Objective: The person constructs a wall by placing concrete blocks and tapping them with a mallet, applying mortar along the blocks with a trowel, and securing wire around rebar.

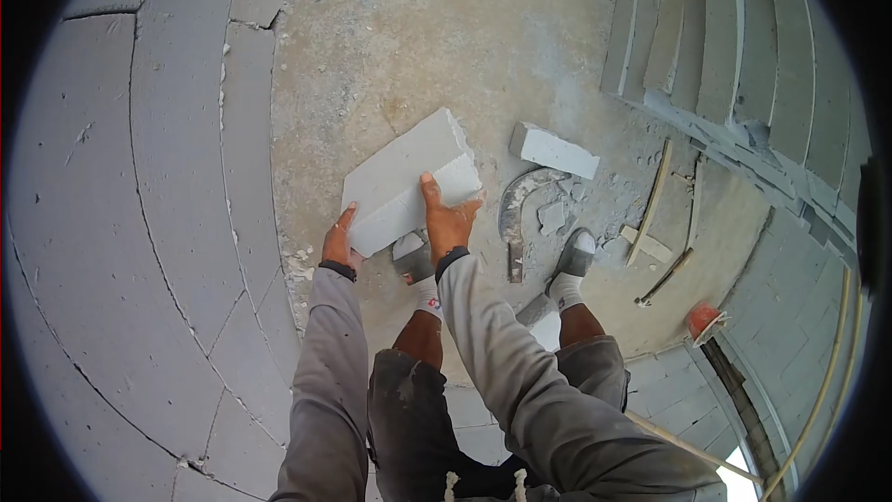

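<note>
A pale grey block (400, 172) with a rough, broken right end is held up above the floor, tilted. My left hand (341, 240) grips its lower left corner. My right hand (449, 218) holds the block near its broken end, thumb on the face and other fingers partly hidden. A smaller block piece (555, 151) lies on the floor to the right. Just below that piece is a curved, dusty tool (514, 214), with broken chunks (552, 217) beside it.
A block wall (177, 149) runs along the left, and another wall (780, 56) stands at upper right. Wooden sticks (652, 200) and a red container (703, 320) lie on the right. My feet (574, 256) are among rubble on the concrete floor (409, 28).
</note>
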Motion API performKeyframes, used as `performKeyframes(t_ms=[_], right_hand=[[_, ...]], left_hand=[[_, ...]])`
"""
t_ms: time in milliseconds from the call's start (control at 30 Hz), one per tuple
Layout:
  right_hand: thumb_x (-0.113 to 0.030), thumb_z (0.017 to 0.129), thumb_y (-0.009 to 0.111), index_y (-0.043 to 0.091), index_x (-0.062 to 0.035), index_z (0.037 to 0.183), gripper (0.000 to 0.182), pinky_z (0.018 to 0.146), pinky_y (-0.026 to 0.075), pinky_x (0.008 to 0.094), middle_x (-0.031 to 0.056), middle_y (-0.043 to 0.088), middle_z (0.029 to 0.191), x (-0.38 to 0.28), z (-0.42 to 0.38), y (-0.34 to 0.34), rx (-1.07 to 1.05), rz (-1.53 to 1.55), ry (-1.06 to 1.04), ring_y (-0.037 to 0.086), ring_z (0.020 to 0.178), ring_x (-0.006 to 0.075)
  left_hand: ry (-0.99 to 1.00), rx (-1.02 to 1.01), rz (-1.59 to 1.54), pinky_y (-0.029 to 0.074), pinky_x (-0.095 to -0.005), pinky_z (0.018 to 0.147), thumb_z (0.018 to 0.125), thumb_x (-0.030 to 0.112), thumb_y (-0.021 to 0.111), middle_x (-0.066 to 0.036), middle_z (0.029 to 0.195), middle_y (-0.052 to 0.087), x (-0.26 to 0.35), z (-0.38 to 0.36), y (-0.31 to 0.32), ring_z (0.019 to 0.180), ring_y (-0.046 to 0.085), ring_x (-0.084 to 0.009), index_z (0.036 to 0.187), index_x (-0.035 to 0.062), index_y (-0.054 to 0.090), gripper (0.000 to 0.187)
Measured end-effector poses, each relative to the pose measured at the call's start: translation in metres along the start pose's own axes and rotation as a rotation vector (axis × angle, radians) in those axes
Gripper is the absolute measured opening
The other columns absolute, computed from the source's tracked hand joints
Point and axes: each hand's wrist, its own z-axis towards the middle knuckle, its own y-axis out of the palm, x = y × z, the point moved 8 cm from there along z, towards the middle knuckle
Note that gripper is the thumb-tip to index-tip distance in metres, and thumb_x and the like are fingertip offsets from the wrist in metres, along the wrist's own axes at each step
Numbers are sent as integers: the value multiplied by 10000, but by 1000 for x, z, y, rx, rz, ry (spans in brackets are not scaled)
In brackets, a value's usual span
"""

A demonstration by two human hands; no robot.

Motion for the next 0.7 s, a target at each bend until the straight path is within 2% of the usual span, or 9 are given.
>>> performKeyframes(t_ms=[133,233,333,400,467,533,600,633,700], right_hand=[[-319,655,767,100,103,1354,1054,1020,301,359,289,326,1316,25,-24,-1,20,-34,137,363,1224,345],[-321,629,757,52,97,1370,1106,1037,298,369,331,281,1335,16,-19,-39,-28,-217,303,295,1262,419],[-330,625,748,12,21,1401,1126,1019,320,414,321,309,1305,-5,12,-104,-199,-314,181,353,1225,421],[-331,621,737,35,-4,1411,1106,1017,328,403,303,335,1297,-27,5,-184,-99,-378,154,374,1216,413],[-348,618,730,61,-32,1418,1089,1021,326,393,293,334,1311,-56,-19,-273,-186,-442,78,376,1219,408],[-377,608,727,82,-39,1417,1089,1021,323,397,288,344,1310,-71,-47,-377,-57,-404,47,367,1223,413],[-401,588,733,120,-37,1412,1090,1019,325,388,281,361,1300,-80,-85,-478,-45,-297,39,380,1216,409],[-401,588,733,120,-37,1412,1090,1019,325,388,281,361,1300,-75,-103,-526,12,-240,47,380,1216,409],[-418,567,739,147,-16,1403,1101,1019,325,365,283,378,1296,-66,-134,-619,85,-145,36,405,1203,390]], left_hand=[[21,-154,-15,431,-477,878,822,352,620,-96,1144,556,-44,-13,19,1043,544,-265,1185,75,489,475],[32,-56,-12,433,-472,890,836,351,610,-132,1222,502,-89,-55,44,1085,512,-313,1264,36,391,574],[-71,32,217,392,-548,901,829,427,599,-166,1256,467,-124,-89,75,1076,502,-373,1288,37,338,656],[-351,-115,696,401,-552,881,827,513,553,-198,1206,503,-155,-137,100,1023,543,-353,1287,33,337,699],[-392,-325,1167,373,-527,877,806,643,466,-177,1227,520,-158,-174,116,1069,538,-310,1276,48,394,761],[-192,-264,1385,356,-531,878,774,681,479,-175,1233,515,-144,-161,110,1086,526,-308,1270,39,402,815],[174,-236,1726,350,-538,872,756,708,472,-165,1228,520,-130,-154,128,1106,512,-301,1276,42,405,849],[208,-283,1786,350,-538,872,756,708,472,-165,1228,520,-143,-193,176,1106,512,-301,1276,42,405,849],[135,-225,1526,337,-549,891,766,709,452,-156,1259,491,-183,-311,271,1130,490,-300,1310,70,373,842]])
